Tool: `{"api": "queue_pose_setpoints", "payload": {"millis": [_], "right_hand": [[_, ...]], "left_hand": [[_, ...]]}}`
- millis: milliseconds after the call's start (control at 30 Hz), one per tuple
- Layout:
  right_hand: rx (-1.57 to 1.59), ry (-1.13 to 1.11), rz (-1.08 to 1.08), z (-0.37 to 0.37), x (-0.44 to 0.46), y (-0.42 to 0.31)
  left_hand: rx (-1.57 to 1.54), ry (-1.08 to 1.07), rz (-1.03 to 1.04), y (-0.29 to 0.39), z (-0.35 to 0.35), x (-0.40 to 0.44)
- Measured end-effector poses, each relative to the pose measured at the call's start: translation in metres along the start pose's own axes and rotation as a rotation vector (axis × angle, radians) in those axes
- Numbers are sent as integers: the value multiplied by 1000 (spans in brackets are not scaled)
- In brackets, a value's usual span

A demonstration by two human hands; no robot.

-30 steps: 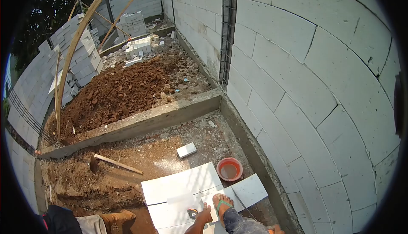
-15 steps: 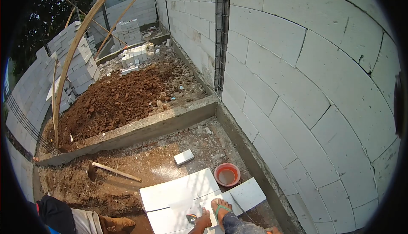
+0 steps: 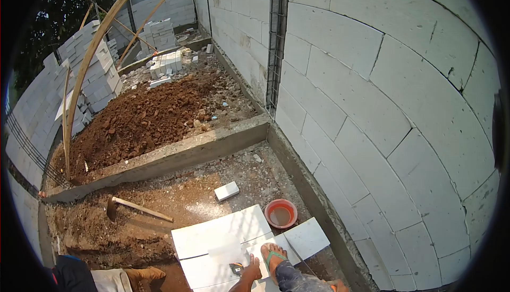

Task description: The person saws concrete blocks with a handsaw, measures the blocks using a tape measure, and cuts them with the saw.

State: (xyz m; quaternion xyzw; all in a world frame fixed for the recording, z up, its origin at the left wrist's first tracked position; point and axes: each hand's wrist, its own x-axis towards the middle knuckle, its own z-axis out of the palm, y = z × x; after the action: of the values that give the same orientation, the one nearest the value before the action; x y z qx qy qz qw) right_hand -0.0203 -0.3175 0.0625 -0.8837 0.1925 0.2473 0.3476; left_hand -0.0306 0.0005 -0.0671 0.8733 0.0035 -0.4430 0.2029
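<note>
My left hand [image 3: 252, 269] rests on the white blocks [image 3: 223, 234] at the bottom centre, fingers stretched out. Just left of it lies a black and orange tape measure [image 3: 236, 267]. My foot in a green sandal [image 3: 274, 256] stands on a block beside that hand. At the bottom edge my right hand [image 3: 340, 285] is partly in view, closed around an orange handle [image 3: 334, 288]; a thin dark line runs from near it across the blocks. Another white block [image 3: 307, 237] lies to the right.
A red bucket [image 3: 280, 214] stands behind the blocks, near a small block [image 3: 227, 191]. A hoe [image 3: 142, 208] lies on the soil. Another person's leg [image 3: 114, 280] shows at lower left. A concrete beam [image 3: 175, 158] crosses before a soil mound [image 3: 143, 117]; a block wall [image 3: 366, 117] rises right.
The view has shifted slightly, moving the scene a little within the frame. Both hands stay in nearly the same places relative to the blocks.
</note>
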Motion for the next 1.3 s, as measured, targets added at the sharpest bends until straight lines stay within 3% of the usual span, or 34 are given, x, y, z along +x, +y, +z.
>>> {"api": "queue_pose_setpoints", "payload": {"millis": [233, 500, 533, 567, 633, 667, 700, 800, 867, 933, 967, 1000, 1033, 1100, 1233, 1267, 1300], "right_hand": [[2, 21, -5, 6, -1, 1], [36, -70, -146, -2, -6, -55], [163, -42, -170, 11, -1, -48], [284, -18, -174, 14, -17, -46], [184, -62, -214, -3, -40, -34], [188, -78, -114, -3, -61, -4], [224, 22, -146, -25, -110, -7], [240, 29, -156, -73, -223, 24], [162, 74, -232, -91, -242, 14], [276, 24, -187, -67, -192, 20], [276, -72, -30, -49, -149, 14], [308, 11, -262, -17, -93, 16], [295, -31, -64, 3, -40, 14], [346, -191, 44, -27, -24, -41], [312, -16, -88, -16, -94, 8], [398, -12, 0, -25, -149, 33], [347, 2, -91, -41, -197, 57]], "left_hand": [[-17, -55, 5, 0, 0, -10], [24, -17, -81, 4, 2, -4], [39, -16, -78, 2, 4, -5], [37, 15, -45, 2, 3, -6], [73, 63, -15, -9, 17, 0], [44, 44, -15, -2, 6, -10], [83, 46, -30, 3, 1, -12], [64, 23, -10, 6, -9, -11], [45, 16, 11, -10, 8, 7], [14, 73, 62, -18, 17, 11], [27, 82, 71, -18, 18, 8], [17, 63, 61, -18, 21, 8], [46, 74, 56, -18, 22, 9], [73, 75, 45, -17, 12, 14], [90, 70, -21, -9, 18, 11], [82, 68, -6, -8, 13, 6], [66, 63, 5, -6, 11, 1]]}}
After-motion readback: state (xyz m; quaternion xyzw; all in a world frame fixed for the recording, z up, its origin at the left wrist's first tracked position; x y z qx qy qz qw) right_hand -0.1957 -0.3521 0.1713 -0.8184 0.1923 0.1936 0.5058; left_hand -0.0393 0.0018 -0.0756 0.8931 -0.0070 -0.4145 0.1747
